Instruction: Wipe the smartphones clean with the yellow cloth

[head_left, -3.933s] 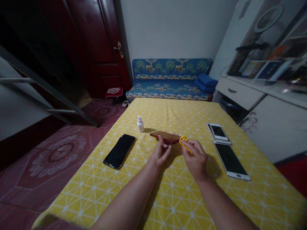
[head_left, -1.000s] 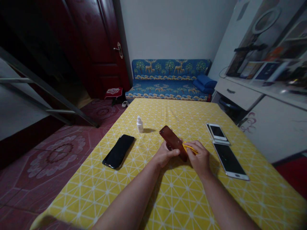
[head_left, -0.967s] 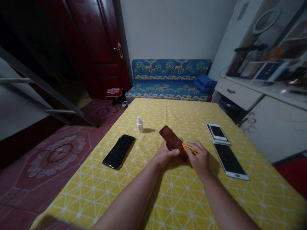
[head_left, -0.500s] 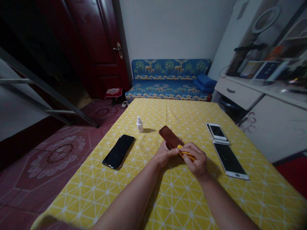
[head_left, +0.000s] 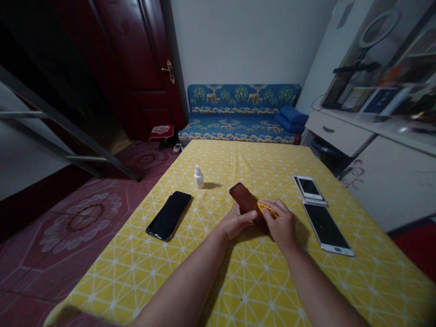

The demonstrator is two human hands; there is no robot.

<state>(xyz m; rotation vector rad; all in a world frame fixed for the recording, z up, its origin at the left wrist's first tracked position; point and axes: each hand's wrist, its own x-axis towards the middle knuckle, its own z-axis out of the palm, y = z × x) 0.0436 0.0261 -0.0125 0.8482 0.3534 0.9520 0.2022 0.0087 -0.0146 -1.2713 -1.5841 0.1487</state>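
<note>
My left hand (head_left: 235, 223) grips the near end of a dark red phone (head_left: 244, 200), holding it tilted above the yellow tablecloth (head_left: 238, 281). Pressed against the phone's right side is a small yellow cloth (head_left: 265, 208), pinched in the closed fingers of my right hand (head_left: 282, 225). Both hands meet over the middle of the table. The phone's lower end is hidden behind my fingers.
A black phone (head_left: 169, 214) lies to the left, with a small white bottle (head_left: 198, 177) behind it. Two white phones (head_left: 309, 187) (head_left: 327, 227) lie to the right. A blue sofa (head_left: 238, 113) stands beyond the table, a white cabinet (head_left: 374, 150) at the right, a dark door (head_left: 143, 68) at the left.
The red phone went from lying flat and sideways to pointing away from me, tilted up. My right hand has been sliding the yellow cloth back and forth along its surface.
</note>
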